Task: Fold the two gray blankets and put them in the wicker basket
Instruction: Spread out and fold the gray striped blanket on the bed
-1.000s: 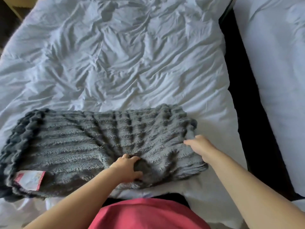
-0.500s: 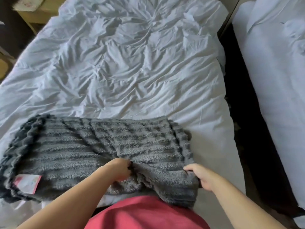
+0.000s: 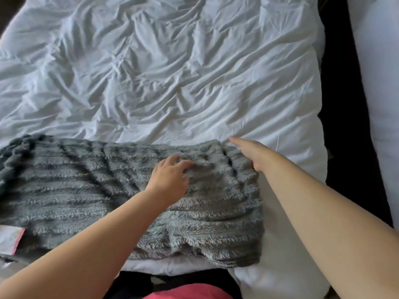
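A gray ribbed plush blanket (image 3: 86, 190) is seen folded into a long band, laid across the near edge of a bed. It fills the view from 9 o'clock through 6 o'clock, and its right end stops toward 4 o'clock. Its ribs run lengthwise, and its near edge at 6 o'clock is rumpled and slightly raised from the bedding.

The left hand (image 3: 170, 178) is placed palm down on the blanket's upper layer, just right of the view's centre. Its fingers (image 3: 185, 164) are spread and only lightly bent, pointing toward 1 o'clock and pressing into the pile; nothing is gripped by them.

The right hand (image 3: 250, 152) is held at the blanket's far right corner, toward 2 o'clock from the left hand. Its fingers (image 3: 235, 140) are stretched out straight toward 10 o'clock, blurred, and lie over the corner without being closed on it.

A white label with a pink edge (image 3: 10, 238) is seen on the blanket at 8 o'clock, cut by the frame.

The bed is covered by a crumpled white duvet (image 3: 172, 72), filling the view from 9 to 1 o'clock. A dark gap (image 3: 341, 126) is seen at 3 o'clock, and beyond it a second white-covered bed (image 3: 377, 104). A pink garment (image 3: 190, 293) is visible at 6 o'clock.
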`<state>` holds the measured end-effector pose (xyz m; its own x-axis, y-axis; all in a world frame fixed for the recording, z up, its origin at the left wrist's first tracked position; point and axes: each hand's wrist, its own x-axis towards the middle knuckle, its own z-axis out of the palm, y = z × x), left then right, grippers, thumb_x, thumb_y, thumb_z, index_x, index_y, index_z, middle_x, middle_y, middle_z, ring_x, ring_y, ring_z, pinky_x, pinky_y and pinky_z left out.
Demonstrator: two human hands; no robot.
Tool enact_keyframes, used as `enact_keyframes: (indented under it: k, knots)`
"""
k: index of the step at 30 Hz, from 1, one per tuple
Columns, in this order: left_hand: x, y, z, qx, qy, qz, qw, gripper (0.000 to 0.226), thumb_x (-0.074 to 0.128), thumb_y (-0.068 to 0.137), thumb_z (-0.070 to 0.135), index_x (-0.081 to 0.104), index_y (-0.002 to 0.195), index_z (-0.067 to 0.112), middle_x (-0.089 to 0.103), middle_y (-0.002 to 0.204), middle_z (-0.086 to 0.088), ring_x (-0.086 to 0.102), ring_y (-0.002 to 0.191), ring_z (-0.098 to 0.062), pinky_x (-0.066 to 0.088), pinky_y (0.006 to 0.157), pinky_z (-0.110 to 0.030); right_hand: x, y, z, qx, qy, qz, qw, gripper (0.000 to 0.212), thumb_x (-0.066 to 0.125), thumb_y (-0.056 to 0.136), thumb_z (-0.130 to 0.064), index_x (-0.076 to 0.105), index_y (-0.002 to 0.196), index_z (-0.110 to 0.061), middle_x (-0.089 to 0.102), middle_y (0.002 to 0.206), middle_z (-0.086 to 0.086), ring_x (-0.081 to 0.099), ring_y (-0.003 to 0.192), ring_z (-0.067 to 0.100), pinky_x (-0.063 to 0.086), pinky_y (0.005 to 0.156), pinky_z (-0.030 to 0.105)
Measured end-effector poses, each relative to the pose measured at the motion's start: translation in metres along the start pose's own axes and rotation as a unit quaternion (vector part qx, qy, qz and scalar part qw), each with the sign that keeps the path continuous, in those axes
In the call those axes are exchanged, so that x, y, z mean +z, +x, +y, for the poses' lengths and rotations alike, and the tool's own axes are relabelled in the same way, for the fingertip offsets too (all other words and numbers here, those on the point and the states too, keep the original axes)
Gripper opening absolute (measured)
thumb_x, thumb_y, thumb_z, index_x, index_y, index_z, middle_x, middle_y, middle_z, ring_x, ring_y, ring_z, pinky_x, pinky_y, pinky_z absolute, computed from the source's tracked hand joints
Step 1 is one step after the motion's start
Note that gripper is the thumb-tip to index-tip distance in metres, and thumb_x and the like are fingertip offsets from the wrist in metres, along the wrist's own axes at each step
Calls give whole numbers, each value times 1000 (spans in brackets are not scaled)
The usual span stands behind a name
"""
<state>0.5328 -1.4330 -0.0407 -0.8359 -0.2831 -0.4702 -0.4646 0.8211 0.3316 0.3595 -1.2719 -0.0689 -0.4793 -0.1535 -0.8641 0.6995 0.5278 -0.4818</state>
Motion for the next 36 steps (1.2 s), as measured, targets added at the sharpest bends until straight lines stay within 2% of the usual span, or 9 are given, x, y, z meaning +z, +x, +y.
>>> enact_keyframes:
  k: [2,6,13,16,19,23,27,31,36]
  knots:
    - [13,16,3,8,24,-19,1000,54,41,96,43,22,146,43,11,159,0,8,146,-25,7,118,-50,0,11,-7,2,-6,-4,1000,58,65,87,-42,52,135,-10,52,138,11,50,125,31,41,106,46]
    - [39,28,-1,-18,67,-94,993,64,29,96,57,-3,149,42,-9,160,2,-7,147,-22,0,119,-47,-33,23,25,25,172,211,962,24,67,84,-16,67,104,-3,68,106,13,65,87,29,56,79,40]
    - [36,14,-2,-43,38,-64,996,65,37,95,52,8,151,35,-3,161,-5,-1,147,-26,2,118,-47,-39,-38,106,75,198,-29,977,55,59,78,-65,73,100,-17,74,100,12,70,93,31,55,74,39]
    - [36,-4,2,-7,16,12,1000,59,44,94,45,23,148,32,8,159,-10,12,145,-29,9,118,-46,-39,-66,120,73,92,-78,990,56,72,71,-42,65,117,-11,66,121,13,62,114,31,48,96,47]
    - [42,-22,1,40,23,43,998,50,48,92,38,39,141,27,31,147,-11,33,135,-30,26,113,-42,-41,-85,130,88,125,-113,982,61,76,67,-20,59,122,-1,69,111,22,68,99,34,53,88,47]
    - [48,-31,-7,30,15,-27,999,46,45,95,40,40,139,27,41,137,-6,38,127,-27,34,107,-38,-10,-97,134,133,-217,93,963,63,68,87,-32,45,134,3,55,133,18,55,119,32,46,96,35]
    - [42,-36,-25,52,-2,-17,998,47,45,94,37,41,140,25,40,139,-6,37,129,-27,32,110,-37,45,-108,104,-64,-340,332,878,49,54,89,-23,40,133,-9,42,134,15,49,118,33,44,95,40]
    - [21,-49,-71,13,-1,34,999,48,45,91,33,42,139,26,39,139,-5,36,129,-26,26,112,-38,110,-109,82,-187,-394,218,873,55,45,96,-33,27,146,-18,24,151,8,36,133,28,41,104,43]
    - [-3,-80,-176,-120,14,76,990,52,44,90,37,39,140,25,28,149,-9,24,137,-28,16,115,-42,204,-108,86,-103,-498,10,861,70,36,96,-55,0,152,-33,-14,160,1,-7,148,27,14,118,45]
